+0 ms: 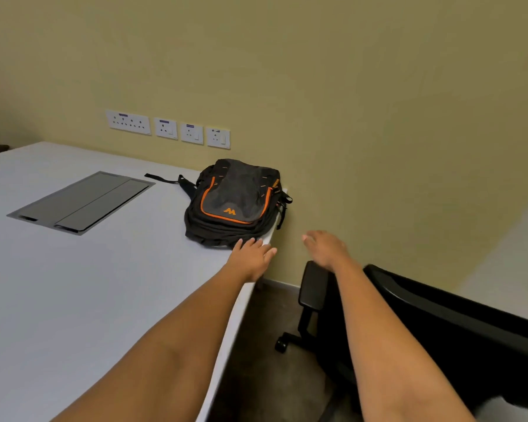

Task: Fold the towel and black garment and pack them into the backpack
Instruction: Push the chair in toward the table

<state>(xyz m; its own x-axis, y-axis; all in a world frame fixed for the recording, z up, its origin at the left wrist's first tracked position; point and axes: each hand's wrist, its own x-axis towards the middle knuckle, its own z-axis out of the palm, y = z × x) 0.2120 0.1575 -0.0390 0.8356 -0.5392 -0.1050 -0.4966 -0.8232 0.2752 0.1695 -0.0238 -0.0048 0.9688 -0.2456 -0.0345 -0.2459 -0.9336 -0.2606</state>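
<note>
- wall (348, 86): olive, is standing beyond the left grip (252, 255) and the right grip (325, 248).
- worktop (73, 300): white, is lying under and left of the left grip; its right edge is running between the two grips.
- chair (439, 324): black, on castors, is standing below and right of the right grip, with its armrest under that wrist.
- backpack (235, 202): black with orange trim, is lying flat on the worktop corner just beyond the left grip, front panel up, with no open compartment showing. A strap (162, 178) is trailing off on the side away from the right grip.
- hatch (83, 202): grey, flush in the worktop, is sitting well left of the left grip.
- sockets (168, 127): four white plates on the wall, far beyond and left of the left grip.
- left grip: open and empty, fingers straight. The fingertips are lying at the backpack's near edge; I cannot tell whether they are touching it.
- right grip: open and empty, fingers loosely extended. It is hovering off the worktop edge, just right of the backpack's near corner.
- towel, black garment: neither is showing in this view.
- step in hand, as a judgement: taking hold of the backpack. No folding or packing is showing, so the task looks barely begun.
- next move, as a judgement: it is calling for both grips to close on the backpack's near end and draw it back from the corner so it is not slipping off. After that the main zip needs finding and the two cloth items need locating.
</note>
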